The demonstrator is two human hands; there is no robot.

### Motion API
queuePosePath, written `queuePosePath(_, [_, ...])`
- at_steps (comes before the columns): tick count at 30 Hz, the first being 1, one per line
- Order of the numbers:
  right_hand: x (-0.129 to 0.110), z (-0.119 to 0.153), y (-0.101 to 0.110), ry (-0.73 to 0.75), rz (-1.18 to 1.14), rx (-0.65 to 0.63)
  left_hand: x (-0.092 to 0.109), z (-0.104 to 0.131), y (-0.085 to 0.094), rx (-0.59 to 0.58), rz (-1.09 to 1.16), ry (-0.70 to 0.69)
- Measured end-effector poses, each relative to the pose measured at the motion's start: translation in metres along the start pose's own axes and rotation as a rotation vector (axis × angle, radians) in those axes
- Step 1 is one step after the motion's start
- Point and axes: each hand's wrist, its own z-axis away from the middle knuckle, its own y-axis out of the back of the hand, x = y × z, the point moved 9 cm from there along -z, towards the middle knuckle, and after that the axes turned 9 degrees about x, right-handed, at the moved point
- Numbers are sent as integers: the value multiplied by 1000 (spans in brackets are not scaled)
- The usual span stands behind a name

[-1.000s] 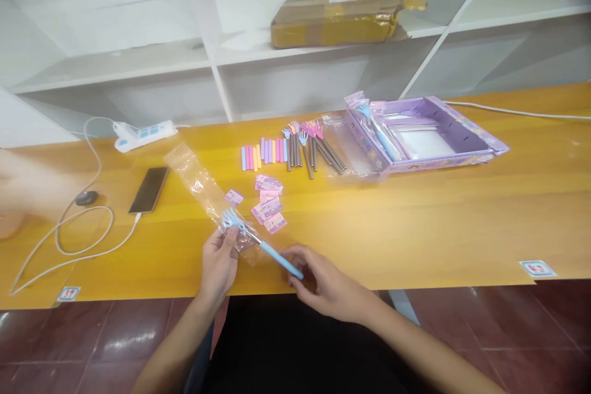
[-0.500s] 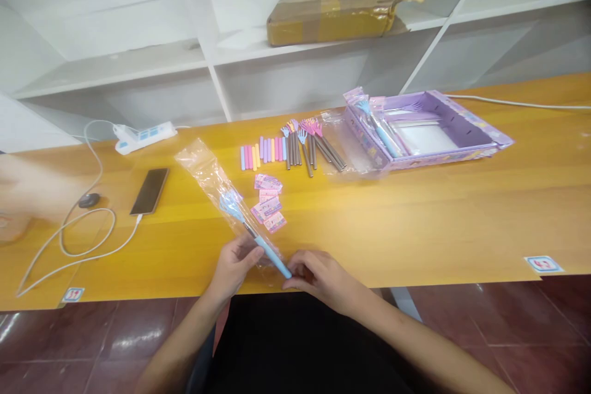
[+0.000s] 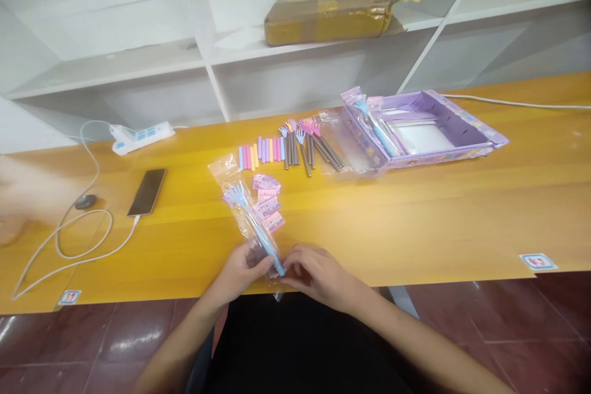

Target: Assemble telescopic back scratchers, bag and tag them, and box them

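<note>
A light blue hand-shaped back scratcher (image 3: 262, 235) lies inside a clear plastic bag (image 3: 224, 172), its fingers pointing up and left. My left hand (image 3: 242, 271) grips the bagged scratcher near its lower handle, thumb on top. At the handle's lower end is my right hand (image 3: 316, 274), its fingers pinched together by the bag's edge; what they hold is too small to make out. Several printed cards (image 3: 270, 206) lie just right of the bag. Behind them are short coloured tubes (image 3: 265, 151) and several scratchers with metal rods (image 3: 305, 148).
A purple box (image 3: 443, 154) with bagged scratchers stands at the back right. On the left are a phone (image 3: 146, 192), a cable, a small black object (image 3: 85, 201) and a white power strip (image 3: 143, 137). A taped carton (image 3: 327, 18) sits on the shelf.
The bagged scratcher has become steeper, and the bag's upper end has moved right and closer to me. The scratcher's metal section no longer shows. My left hand has shifted slightly right.
</note>
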Motion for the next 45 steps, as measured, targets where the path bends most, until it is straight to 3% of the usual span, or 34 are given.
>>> queuePosePath(4, [-8, -3, 1, 47, 18, -29, -2, 0, 2, -3, -23, -24])
queuePosePath(14, [-2, -1, 3, 35, 91, 35, 0, 7, -16, -173, -79, -17])
queuePosePath(17, [2, -2, 6, -32, 48, 15, 0, 5, -10, -112, -52, -14])
queuePosePath(22, [9, -4, 12, -156, -48, -17, 0, 0, 9, 92, -38, 6])
queuePosePath(30, [-1, 0, 2, 22, 23, -66, 9, -3, 14, 133, 2, -46])
queuePosePath(37, [-18, -1, 14, 147, 37, -19, 5, 0, 4, 35, -24, -16])
queuePosePath(45, [-10, -7, 14, 39, -60, -4, 4, 4, -6, -88, -31, -53])
